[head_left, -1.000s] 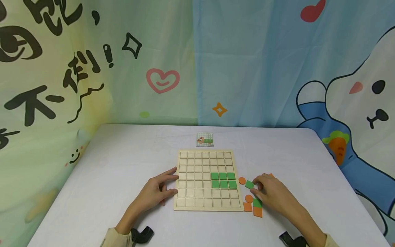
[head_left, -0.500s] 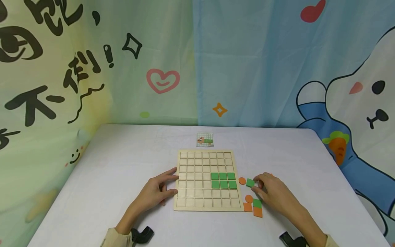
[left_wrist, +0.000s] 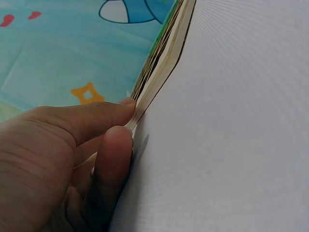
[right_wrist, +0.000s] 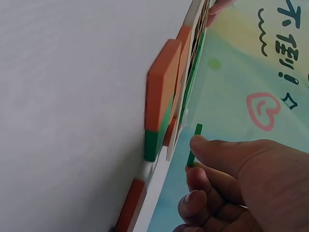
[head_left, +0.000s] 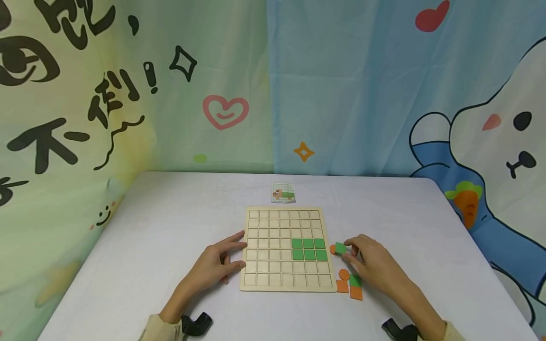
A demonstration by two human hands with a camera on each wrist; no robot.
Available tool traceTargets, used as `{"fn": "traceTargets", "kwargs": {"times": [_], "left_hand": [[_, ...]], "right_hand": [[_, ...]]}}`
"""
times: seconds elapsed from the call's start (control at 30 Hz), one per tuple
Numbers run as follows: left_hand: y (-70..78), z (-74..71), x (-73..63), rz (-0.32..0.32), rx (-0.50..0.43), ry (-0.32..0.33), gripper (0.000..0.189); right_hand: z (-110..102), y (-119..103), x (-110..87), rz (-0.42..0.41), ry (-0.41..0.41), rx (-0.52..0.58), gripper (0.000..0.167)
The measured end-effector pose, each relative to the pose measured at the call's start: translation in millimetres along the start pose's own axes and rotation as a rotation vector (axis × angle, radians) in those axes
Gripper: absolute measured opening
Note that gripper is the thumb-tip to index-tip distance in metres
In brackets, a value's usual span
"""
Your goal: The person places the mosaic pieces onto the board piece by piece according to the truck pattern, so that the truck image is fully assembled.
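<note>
My right hand pinches a green square tile between thumb and fingertips, just right of the board. In the right wrist view that tile is edge-on, lifted off the table. It partly covers an orange disc in the head view. My left hand rests thumb and fingertips against the left edge of the wooden grid board. From the left wrist view, the thumb and a finger touch the board's side. Two rows of green squares fill cells at the board's right side.
Below the right hand's tile lie an orange disc, a green square and orange squares. A small picture card lies beyond the board on the white table. Another orange piece shows in the right wrist view.
My right hand has lifted the green tile and moved it slightly left and away from me, over the orange disc. The left hand has stayed on the board's edge.
</note>
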State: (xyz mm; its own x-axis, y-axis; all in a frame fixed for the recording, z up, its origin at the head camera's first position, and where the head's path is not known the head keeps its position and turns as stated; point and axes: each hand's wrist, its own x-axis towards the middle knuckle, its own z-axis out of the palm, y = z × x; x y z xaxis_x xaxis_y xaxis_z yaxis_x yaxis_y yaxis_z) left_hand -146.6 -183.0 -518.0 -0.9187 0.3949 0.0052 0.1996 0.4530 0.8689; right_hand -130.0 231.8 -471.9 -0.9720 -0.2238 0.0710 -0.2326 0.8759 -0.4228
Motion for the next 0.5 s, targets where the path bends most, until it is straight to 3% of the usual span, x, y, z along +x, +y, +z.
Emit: {"fn": "traceTargets", "kwargs": {"times": [0.5], "left_hand": [[-2.2,-0.1,0.3,0.006,-0.009,-0.004,0.051]], "right_hand": [[6,-29,19.0,-0.13,-0.009,0.069,0.027]]}}
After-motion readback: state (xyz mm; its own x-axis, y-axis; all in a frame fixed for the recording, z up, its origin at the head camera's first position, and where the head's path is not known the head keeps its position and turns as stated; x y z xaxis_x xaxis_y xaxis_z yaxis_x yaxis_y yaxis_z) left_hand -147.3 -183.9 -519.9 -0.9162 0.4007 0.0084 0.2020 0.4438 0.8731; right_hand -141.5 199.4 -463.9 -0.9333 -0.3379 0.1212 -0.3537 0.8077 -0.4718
